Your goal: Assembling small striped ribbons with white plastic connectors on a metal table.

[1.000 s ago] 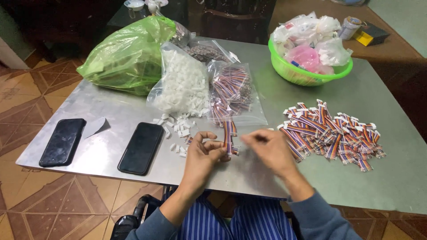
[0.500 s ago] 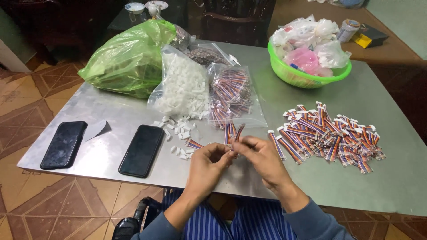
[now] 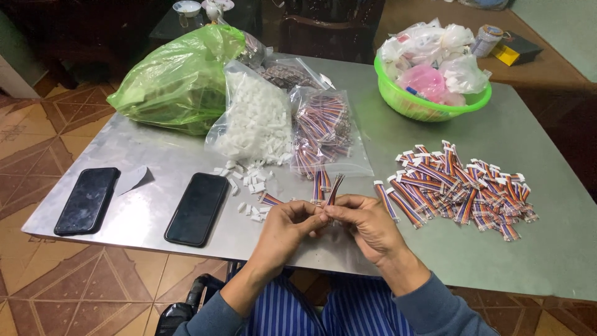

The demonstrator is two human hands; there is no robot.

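My left hand (image 3: 287, 225) and my right hand (image 3: 365, 223) meet at the front edge of the metal table (image 3: 155, 155), fingertips together. Between them they pinch a short multicoloured ribbon cable (image 3: 334, 188) that sticks up and away from my fingers. Whether a white plug is in my fingers is hidden. Loose white plastic connectors (image 3: 249, 184) lie just beyond my left hand. A big pile of finished cables with white ends (image 3: 463, 190) lies to the right of my right hand. One more cable (image 3: 269, 199) lies by my left thumb.
Two black phones (image 3: 198, 208) (image 3: 87, 199) lie at the left front. Behind are a green plastic bag (image 3: 180, 81), a clear bag of white connectors (image 3: 252, 118), a clear bag of cables (image 3: 322, 130) and a green basin (image 3: 429, 107) of plastic bags.
My hands were apart, the right one reaching toward the cables; they have come together over the table's front edge and now hold one cable between them.
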